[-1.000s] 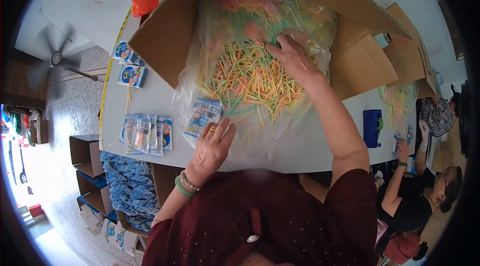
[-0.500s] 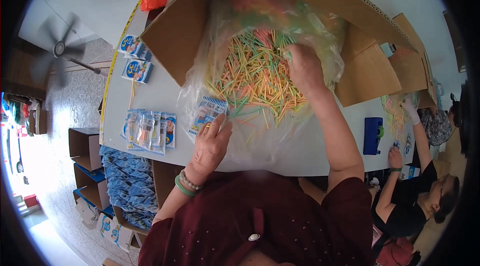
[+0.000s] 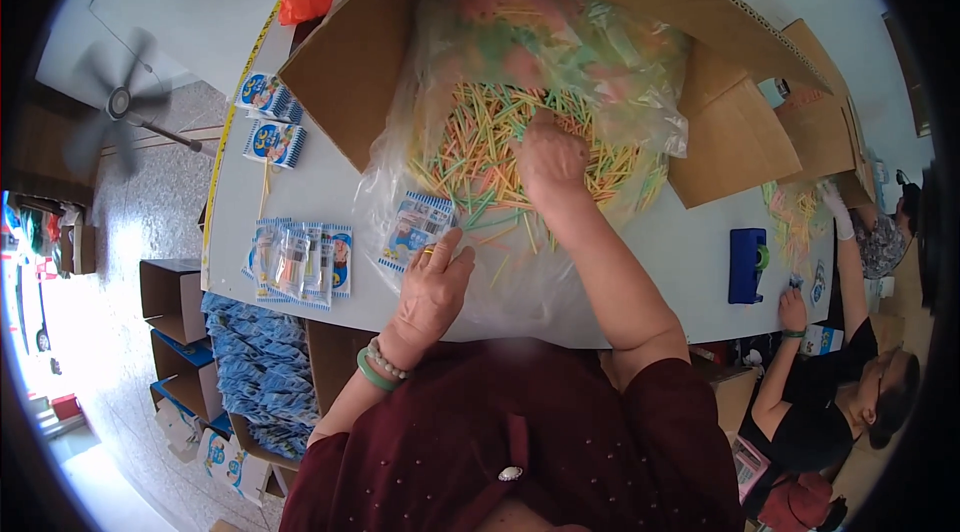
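Observation:
My right hand [image 3: 552,160] is sunk in a heap of thin pastel sticks [image 3: 475,137], pink, yellow and green. Its fingers are closed on some of them, a green one showing by the thumb, though the fingertips are partly hidden. The heap lies on clear plastic sheeting [image 3: 530,297] spilling from a big cardboard box [image 3: 345,77]. My left hand [image 3: 432,284] rests on the table side nearer me, fingers loosely apart. Its fingertips touch the lower right corner of a blue-and-white packet [image 3: 415,230] lying flat on the sheeting.
Left on the table are a stack of filled packets [image 3: 300,262] and two blue-and-white packs [image 3: 273,143]. An open box of blue packets [image 3: 260,372] stands below the edge. To the right are a blue tape dispenser [image 3: 747,265] and a co-worker's hand [image 3: 792,310] by another stick pile.
My right hand has moved left and slightly nearer within the stick heap. The left hand has shifted slightly right, its fingers looser at the packet's corner; the packet stays put.

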### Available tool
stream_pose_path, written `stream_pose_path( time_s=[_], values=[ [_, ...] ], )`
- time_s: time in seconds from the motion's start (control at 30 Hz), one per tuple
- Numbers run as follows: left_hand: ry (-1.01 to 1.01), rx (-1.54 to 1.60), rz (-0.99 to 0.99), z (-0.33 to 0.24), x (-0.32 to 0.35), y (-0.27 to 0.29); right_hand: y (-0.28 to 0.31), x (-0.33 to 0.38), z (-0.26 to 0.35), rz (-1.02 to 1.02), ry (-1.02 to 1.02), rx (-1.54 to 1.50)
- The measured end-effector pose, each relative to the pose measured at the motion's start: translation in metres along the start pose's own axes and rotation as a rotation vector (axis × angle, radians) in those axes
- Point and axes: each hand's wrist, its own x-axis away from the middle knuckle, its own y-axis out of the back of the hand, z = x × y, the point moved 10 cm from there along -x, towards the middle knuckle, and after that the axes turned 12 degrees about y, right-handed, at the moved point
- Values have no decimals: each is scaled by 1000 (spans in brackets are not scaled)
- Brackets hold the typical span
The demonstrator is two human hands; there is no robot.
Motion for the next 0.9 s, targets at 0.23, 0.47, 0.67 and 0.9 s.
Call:
stream_pose_path(
  time_s=[0.23,0.47,0.67,0.9],
  values=[
    [23,-4,-7,6,0,1,-15,-4,-5,135,-53,-44],
    [-11,-11,-9,6,2,1,-9,6,-48,-17,-135,-475],
    [124,141,-10,19,-2,9,-22,58,-56,-16,-414,-1511],
    [391,913,8,13,-37,10,-17,94,6,144,-239,-1560]
  ],
)
